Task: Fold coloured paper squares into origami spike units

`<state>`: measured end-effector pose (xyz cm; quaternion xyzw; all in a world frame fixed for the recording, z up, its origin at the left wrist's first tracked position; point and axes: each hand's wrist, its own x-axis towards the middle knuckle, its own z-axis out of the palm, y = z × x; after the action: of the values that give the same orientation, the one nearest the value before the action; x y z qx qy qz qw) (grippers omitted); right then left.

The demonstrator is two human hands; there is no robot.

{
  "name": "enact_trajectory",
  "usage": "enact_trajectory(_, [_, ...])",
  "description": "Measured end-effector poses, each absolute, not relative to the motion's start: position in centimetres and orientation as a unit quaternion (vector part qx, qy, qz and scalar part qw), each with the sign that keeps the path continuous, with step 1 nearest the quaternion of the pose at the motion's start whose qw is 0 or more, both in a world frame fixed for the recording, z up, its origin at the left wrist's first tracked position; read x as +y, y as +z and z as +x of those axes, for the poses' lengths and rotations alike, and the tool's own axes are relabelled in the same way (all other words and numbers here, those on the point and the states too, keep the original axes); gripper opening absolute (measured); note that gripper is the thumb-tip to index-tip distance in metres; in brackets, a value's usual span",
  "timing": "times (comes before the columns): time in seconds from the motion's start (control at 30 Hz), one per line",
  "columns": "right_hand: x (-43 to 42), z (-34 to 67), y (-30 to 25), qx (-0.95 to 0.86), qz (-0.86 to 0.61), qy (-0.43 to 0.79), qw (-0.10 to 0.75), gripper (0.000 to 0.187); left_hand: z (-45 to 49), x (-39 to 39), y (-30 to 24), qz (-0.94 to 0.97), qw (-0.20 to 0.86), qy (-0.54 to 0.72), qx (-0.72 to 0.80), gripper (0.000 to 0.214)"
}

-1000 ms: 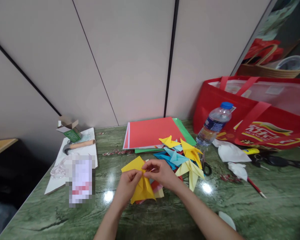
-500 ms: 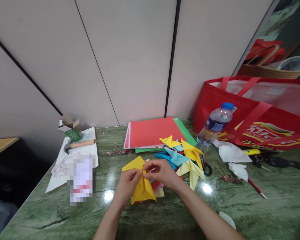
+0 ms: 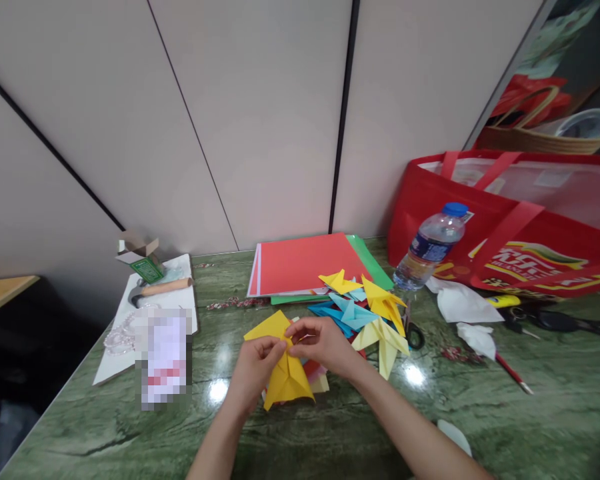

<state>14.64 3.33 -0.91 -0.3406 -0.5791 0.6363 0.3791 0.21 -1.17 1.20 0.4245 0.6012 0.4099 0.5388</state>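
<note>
A yellow sheet of paper (image 3: pixel 283 380), partly folded, lies on the green marble table (image 3: pixel 330 427). My left hand (image 3: pixel 253 370) pinches its left side near the fold. My right hand (image 3: pixel 325 343) pinches the same fold from the right, fingertips close to those of the left. Both hands are closed on the paper. Under it lie a few red and pale sheets (image 3: pixel 317 379). Just behind my right hand sits a pile of folded paper figures (image 3: pixel 367 310) in yellow and blue.
A stack of red and green sheets (image 3: pixel 305 263) lies at the wall. A water bottle (image 3: pixel 430 245) leans on a red bag (image 3: pixel 520 227). Scissors (image 3: pixel 413 333), tissues (image 3: pixel 460 303), a pencil (image 3: pixel 513 377) lie right. At the left are a hammer (image 3: pixel 157 290), a small box (image 3: pixel 140 260), and beads (image 3: pixel 120 337).
Both hands stay pinched on the yellow paper's fold. Nothing has visibly changed apart from a slight shift of the view.
</note>
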Motion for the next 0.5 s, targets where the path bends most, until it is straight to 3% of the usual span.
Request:
enact_trajectory(0.33, [3.18,14.58,-0.73,-0.608,-0.337,0.616,0.371,0.019,0.19,-1.17,0.93,0.391,0.547,0.428,0.604,0.029])
enact_trajectory(0.5, [2.99,15.11,-0.3,-0.655,-0.297,0.607,0.338,0.035,0.09,-1.16,0.71,0.374,0.549,0.446,0.6,0.032])
